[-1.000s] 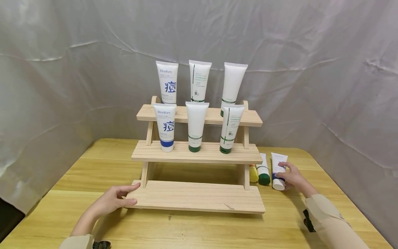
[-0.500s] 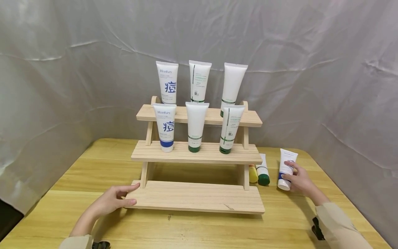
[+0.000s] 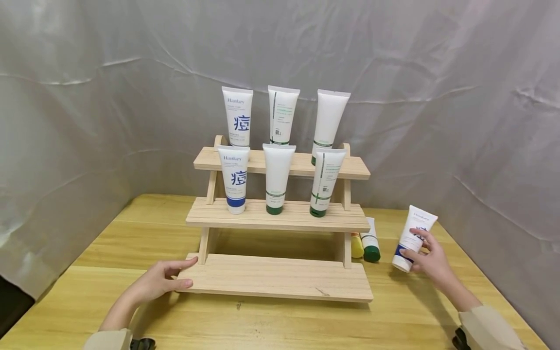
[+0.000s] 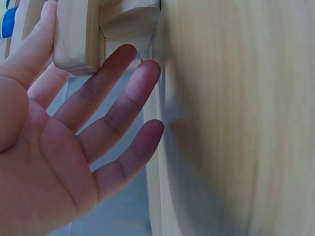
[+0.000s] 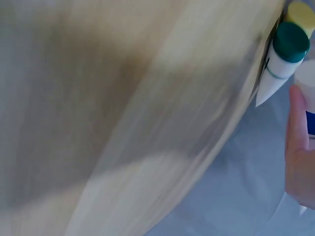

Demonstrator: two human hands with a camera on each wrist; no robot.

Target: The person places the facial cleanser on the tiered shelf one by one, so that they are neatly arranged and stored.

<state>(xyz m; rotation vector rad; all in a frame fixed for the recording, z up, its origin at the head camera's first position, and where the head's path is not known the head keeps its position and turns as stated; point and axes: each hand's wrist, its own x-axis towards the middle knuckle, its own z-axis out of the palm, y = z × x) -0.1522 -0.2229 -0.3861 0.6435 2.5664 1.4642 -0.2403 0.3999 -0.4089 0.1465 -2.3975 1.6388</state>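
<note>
A three-tier wooden display stand (image 3: pixel 280 278) fills the middle of the head view. At the left end of its lowest step, my left hand (image 3: pixel 150 282) pinches the board between thumb and index finger. The left wrist view shows that hand's other fingers (image 4: pixel 120 115) extended beneath the board's end. On the right, my right hand (image 3: pixel 434 262) grips a white squeeze tube (image 3: pixel 422 218) with a blue band and white cap. The tube is tilted, its cap end low over the table. Only its cap end (image 5: pixel 307 88) shows in the right wrist view, at the right edge.
Upright on the top tier are several white tubes, one of them blue-lettered (image 3: pixel 237 116); the middle tier bears others, including a green-capped one (image 3: pixel 277 177). Right of the stand lie a green-capped tube (image 3: pixel 372 243) and a yellow-capped one (image 3: pixel 357 245), partly hidden. Grey cloth (image 3: pixel 280 48) surrounds the table.
The right hand has drawn the blue-banded tube rightward, away from the green-capped tube, lifting and tilting it. My left hand stays at the stand's end.
</note>
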